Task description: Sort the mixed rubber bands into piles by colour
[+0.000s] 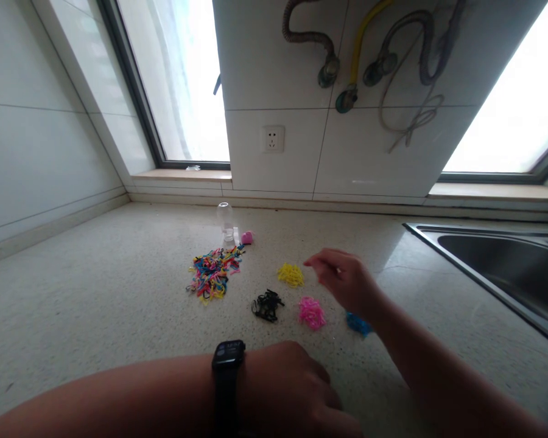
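Small rubber bands lie on the speckled countertop in separate heaps: yellow bands (pixel 291 275), black bands (pixel 267 305), pink bands (pixel 311 312) and blue bands (pixel 358 325). Farther left spreads a mixed-colour heap of bands (pixel 214 272). My right hand (pixel 342 277) hovers just right of the yellow heap, fingers drawn together; anything between them is too small to make out. Its wrist partly covers the blue heap. My left hand (pixel 296 386), below a black wristwatch (pixel 228 356), is in front of the pink heap with curled fingers; the fingertips are hidden.
Behind the mixed heap stands a clear plastic bottle (pixel 225 222) beside a pink cap (pixel 247 237). A steel sink (pixel 447 255) is set into the counter on the right. The tiled wall (pixel 274 173) carries a socket (pixel 273 140) and pipes above the counter.
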The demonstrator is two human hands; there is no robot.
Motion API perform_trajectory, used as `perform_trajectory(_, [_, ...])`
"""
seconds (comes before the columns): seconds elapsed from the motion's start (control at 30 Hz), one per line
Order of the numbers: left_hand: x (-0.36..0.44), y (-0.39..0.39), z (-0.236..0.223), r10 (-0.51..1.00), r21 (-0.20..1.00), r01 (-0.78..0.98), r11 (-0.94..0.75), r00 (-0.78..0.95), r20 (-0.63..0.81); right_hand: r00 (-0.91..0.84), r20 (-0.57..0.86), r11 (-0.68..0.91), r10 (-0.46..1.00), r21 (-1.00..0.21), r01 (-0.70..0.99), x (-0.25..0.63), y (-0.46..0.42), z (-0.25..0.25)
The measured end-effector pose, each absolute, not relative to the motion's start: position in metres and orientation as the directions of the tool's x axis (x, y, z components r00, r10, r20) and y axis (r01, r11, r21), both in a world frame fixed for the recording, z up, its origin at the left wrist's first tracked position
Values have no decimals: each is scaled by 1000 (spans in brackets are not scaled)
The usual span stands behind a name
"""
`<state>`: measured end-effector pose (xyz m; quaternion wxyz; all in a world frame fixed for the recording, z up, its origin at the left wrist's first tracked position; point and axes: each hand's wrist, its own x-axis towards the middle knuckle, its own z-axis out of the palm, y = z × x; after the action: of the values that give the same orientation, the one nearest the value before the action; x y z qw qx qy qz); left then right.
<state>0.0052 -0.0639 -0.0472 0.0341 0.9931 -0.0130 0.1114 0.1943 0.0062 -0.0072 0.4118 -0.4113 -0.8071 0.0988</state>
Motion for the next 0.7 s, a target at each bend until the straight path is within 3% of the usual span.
perform_trajectory(0.13, [4, -62, -47, -32, 76, -51, -996, 974, 226, 107, 532, 398, 840, -737, 546, 233, 33, -9])
perform_trajectory(0.27, [4, -62, -48, -47, 76, -68, -995, 967, 248, 294, 330, 242, 897, -923, 298, 259, 63, -29])
perform_trajectory(0.43, [1, -57, -51, -47, 67, -70, -995, 956, 290, 235, 138, 108, 962, -985, 137, 271, 84, -51])
perform_trajectory(0.6, [-6, -40, -34, 69, 84, 42, -996, 933, 354, 203, 146, 93, 968, -965, 247, 271, 88, -54])
perform_trajectory(0.7, [-17, -22, -8, 184, 18, 187, -982, 937, 298, 191, 163, 96, 968, -943, 318, 271, 88, -53])
